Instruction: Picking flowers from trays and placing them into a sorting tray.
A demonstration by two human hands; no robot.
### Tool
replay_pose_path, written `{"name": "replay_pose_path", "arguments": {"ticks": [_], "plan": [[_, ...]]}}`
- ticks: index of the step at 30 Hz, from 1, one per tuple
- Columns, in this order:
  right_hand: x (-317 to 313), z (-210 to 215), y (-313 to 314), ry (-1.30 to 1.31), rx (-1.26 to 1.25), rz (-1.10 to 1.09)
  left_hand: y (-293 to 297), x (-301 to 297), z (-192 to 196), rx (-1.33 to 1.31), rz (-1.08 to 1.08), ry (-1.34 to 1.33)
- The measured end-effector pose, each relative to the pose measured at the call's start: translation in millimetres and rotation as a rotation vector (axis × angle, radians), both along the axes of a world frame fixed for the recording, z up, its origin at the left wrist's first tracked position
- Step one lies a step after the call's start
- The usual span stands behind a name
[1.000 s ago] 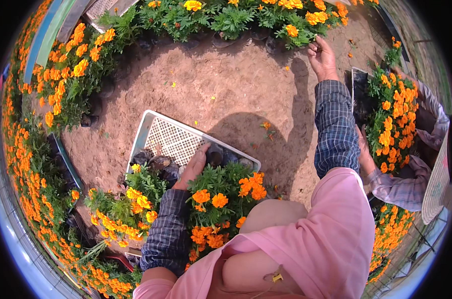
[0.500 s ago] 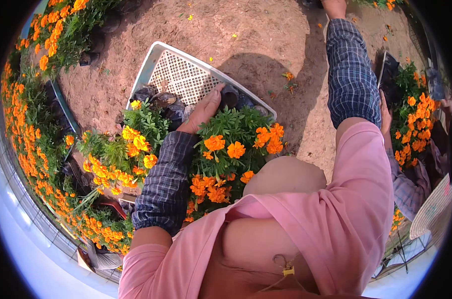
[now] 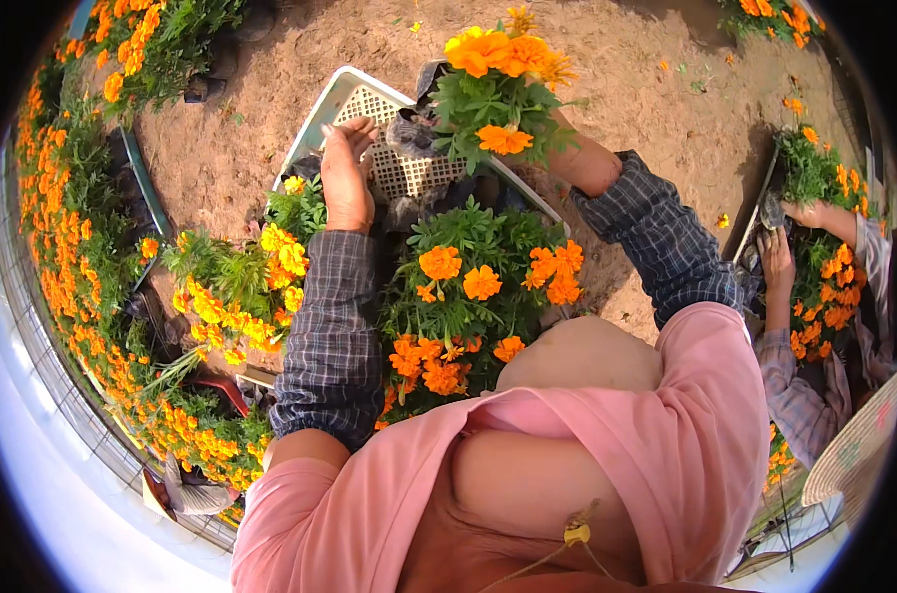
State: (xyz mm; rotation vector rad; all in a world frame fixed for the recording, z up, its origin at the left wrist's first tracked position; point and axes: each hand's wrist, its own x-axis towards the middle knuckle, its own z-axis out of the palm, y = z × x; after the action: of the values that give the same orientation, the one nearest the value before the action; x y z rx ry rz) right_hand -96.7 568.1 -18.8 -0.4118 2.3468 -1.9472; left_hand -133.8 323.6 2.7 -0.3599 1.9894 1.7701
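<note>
Our left hand (image 3: pixel 347 176) rests flat and open-fingered on the white plastic mesh tray (image 3: pixel 389 163), steadying it at its near-left side, while our right hand, hidden behind foliage so that we cannot tell how it grips, lifts a potted marigold plant (image 3: pixel 495 94) with orange and yellow blooms above the tray's far side. More marigold seedlings (image 3: pixel 473 287) crowd the near end of the tray, and yellow-flowered ones (image 3: pixel 236 287) stand just beside it on the left. To do this well, we judge it best to carry the plant from under its dark pot rather than by the stems, keep it upright so soil stays in, and keep the left hand pressing the tray so it does not tip. Bare sandy soil (image 3: pixel 656 119) lies beyond; at right, another person's hands (image 3: pixel 776 259) work among marigolds.
</note>
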Motion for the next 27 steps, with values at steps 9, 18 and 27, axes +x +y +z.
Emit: {"name": "replay_pose_path", "arguments": {"ticks": [9,18,27], "plan": [[0,46,-16,-0.137,0.26,0.255,0,15,-30,0.418,-0.228,-0.333],[-163,-51,200,-0.069,0.63,-0.745,25,21,-26,-0.379,-0.76,0.432],[-153,-42,103,0.3,1.056,-0.653,5,24,-45,-0.327,-0.807,0.431]]}}
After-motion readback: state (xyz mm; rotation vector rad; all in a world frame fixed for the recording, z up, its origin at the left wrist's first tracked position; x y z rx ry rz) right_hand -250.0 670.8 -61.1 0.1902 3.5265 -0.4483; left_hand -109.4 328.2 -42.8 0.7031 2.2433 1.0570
